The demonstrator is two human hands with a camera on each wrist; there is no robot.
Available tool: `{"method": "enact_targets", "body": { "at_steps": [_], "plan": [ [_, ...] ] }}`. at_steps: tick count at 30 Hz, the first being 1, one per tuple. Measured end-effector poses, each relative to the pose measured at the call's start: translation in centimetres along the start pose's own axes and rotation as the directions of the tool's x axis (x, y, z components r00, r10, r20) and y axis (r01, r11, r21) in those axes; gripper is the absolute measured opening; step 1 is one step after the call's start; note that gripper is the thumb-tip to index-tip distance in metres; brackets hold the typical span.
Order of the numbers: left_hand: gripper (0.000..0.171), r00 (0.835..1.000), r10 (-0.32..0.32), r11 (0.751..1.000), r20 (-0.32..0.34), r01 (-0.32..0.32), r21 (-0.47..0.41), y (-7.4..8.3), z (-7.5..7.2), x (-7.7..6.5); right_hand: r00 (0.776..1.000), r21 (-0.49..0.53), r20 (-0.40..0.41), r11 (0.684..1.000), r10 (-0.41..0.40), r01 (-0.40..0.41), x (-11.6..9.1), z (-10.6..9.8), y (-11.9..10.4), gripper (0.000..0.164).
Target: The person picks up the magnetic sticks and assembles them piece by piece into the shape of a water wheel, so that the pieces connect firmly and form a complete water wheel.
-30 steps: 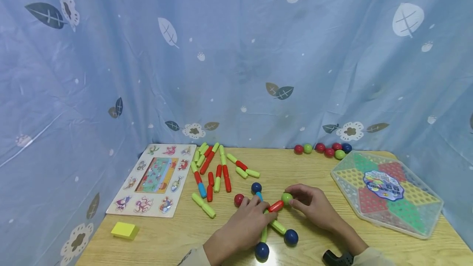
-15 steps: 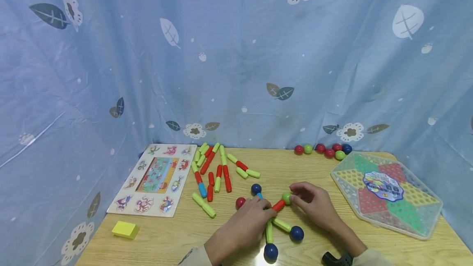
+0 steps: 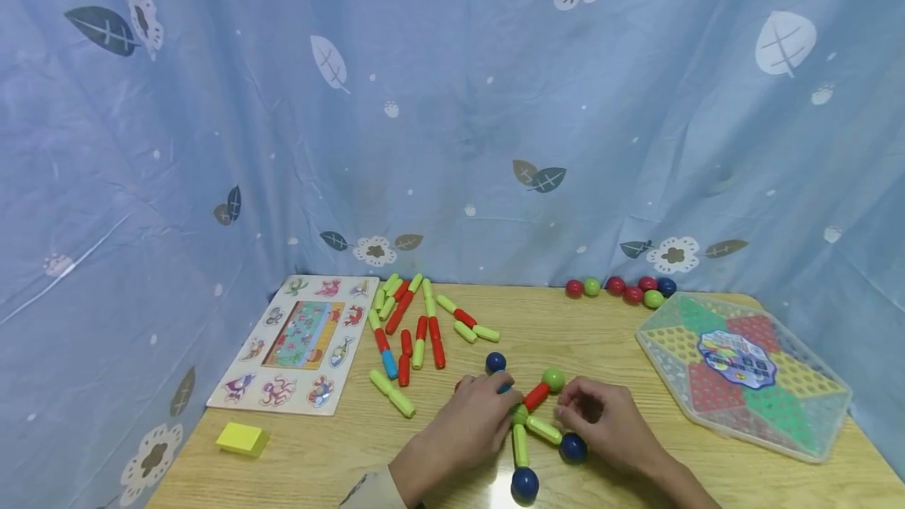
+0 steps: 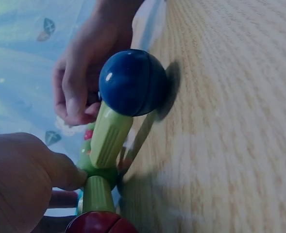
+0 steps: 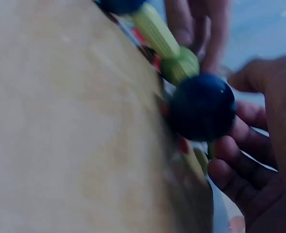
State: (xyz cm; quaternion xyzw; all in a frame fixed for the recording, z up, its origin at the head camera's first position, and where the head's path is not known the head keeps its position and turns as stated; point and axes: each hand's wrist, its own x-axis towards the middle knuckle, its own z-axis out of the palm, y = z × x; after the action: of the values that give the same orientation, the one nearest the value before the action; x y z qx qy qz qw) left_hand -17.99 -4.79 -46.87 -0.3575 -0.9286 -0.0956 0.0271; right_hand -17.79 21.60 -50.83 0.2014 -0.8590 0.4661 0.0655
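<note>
In the head view, a rod-and-ball construction [image 3: 520, 417] was placed between the two hands, near the front of the wooden table [image 3: 332, 454]. It was gripped close to its green hub ball [image 3: 519, 411] by the left hand [image 3: 467, 424], whose fingers were curled down over it, presumably so that the joints were steadied. Nothing was held by the right hand [image 3: 613, 424]; its fingers were loosely bent, with a gap left inside the thumb, just beside a navy ball [image 3: 573, 448]. Spare rods [image 3: 401, 311] and spare balls [image 3: 616, 286] were grouped farther back, perhaps to be kept out of the way.

In the left wrist view, the left thumb was set against the hub, and a red ball [image 4: 100, 224] was shown at a yellow-green rod's [image 4: 97, 194] end.

In the right wrist view, the navy ball was bordered by the right fingers; whether it was touched could not be told.
</note>
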Motion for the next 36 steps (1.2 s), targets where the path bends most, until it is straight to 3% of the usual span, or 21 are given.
{"method": "enact_targets", "body": {
  "at_steps": [3,6,13,24,32,36],
  "plan": [
    [0.023,0.999,0.039,0.999,-0.009,-0.039,-0.007,0.0,0.1,0.1,0.991,0.012,0.124,0.999,-0.053,0.052,-0.9,0.2,-0.5,0.014],
    [0.022,0.998,0.053,0.999,-0.014,-0.053,-0.005,0.0,0.2,0.1,0.985,-0.033,0.167,0.998,-0.049,0.055,-1.4,0.4,-0.7,0.019],
    [0.022,0.997,0.073,0.997,-0.005,-0.073,0.021,0.3,0.0,0.1,0.995,-0.161,0.075,0.984,-0.062,0.074,-1.6,0.6,-0.5,0.021],
    [0.020,0.997,0.074,0.997,-0.029,-0.074,0.023,0.9,0.2,0.2,0.988,-0.101,0.068,0.985,-0.136,0.142,-1.4,0.6,0.1,0.022],
    [0.021,0.997,0.067,0.997,-0.044,-0.066,0.029,1.3,0.3,0.5,0.985,-0.120,0.034,0.978,-0.170,0.173,-1.3,0.3,0.3,0.031],
    [0.024,0.991,0.089,0.996,-0.097,-0.089,0.000,0.6,-0.1,0.0,0.980,-0.116,0.003,0.973,-0.199,0.198,-1.4,0.3,0.5,0.032]
  ]
}}
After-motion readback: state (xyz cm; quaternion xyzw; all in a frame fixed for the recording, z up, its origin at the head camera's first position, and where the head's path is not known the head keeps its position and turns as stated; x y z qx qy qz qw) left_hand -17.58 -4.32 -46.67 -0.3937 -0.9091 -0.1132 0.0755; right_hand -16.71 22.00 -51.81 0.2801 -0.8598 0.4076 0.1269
